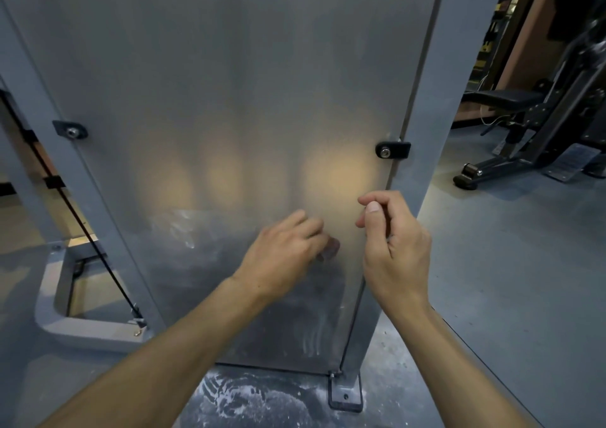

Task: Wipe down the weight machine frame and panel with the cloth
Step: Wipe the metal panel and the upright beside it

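Panel (229, 83) is standing upright in front of the person, a frosted grey sheet filling the middle of the head view, with the frame (426, 106) running up its right edge and another frame post on the left. Black clips (392, 150) are pinning the sheet to the posts on both sides.

No cloth is showing anywhere in view. Left hand (285, 257) is lying against the lower part of the panel with its fingers curled loosely, fingertips touching or nearly touching the surface; I cannot tell whether anything small is tucked under them, but it looks bare. Right hand (393, 247) is hovering just beside it, near the panel's right edge, with fingers bent and thumb and forefinger drawn close together as if pinching; nothing is visibly held between them.

Judging progress: smears and streaks are showing on the lower panel, left of the left hand and again down near the bottom right corner, so that zone is looking either part-wiped or untouched. The upper panel is looking even and hazy, though the frosted finish is making cleanliness hard to read. White dust is lying on the floor (262, 401) by the near foot plate (346, 395). My read is that most wiping is remaining to be done, starting with getting the cloth in hand, then covering the streaked lower panel and both frame posts.
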`<state>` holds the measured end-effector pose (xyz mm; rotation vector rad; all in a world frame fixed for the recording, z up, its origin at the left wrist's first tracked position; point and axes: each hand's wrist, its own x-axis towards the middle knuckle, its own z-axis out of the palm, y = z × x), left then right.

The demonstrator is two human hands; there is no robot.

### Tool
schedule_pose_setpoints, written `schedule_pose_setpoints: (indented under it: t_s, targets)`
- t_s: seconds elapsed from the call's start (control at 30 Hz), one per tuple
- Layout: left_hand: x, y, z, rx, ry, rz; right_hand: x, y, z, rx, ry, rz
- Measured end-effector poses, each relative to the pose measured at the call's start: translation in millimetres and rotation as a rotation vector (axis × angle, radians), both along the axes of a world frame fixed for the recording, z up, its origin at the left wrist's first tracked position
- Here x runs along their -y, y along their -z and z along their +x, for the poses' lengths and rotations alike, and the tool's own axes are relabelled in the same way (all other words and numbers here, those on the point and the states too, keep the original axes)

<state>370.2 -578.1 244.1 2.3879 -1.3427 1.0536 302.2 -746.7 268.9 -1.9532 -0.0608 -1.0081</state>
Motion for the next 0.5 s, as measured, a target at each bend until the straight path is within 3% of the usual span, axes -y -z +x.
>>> schedule_pose_setpoints:
  t_s: [0.13,0.37,0.5]
  targets:
    - [-7,-44,1,0.091,-0.043,-0.189,0,0,-1,-0.005,-0.002,-0.005]
    - [-21,46,-2,-0.118,-0.017,0.032,-2,2,-2,-0.006,-0.018,0.004]
    - [-27,34,0,-0.125,-0.029,0.069,-4,2,-4,-0.003,-0.027,0.001]
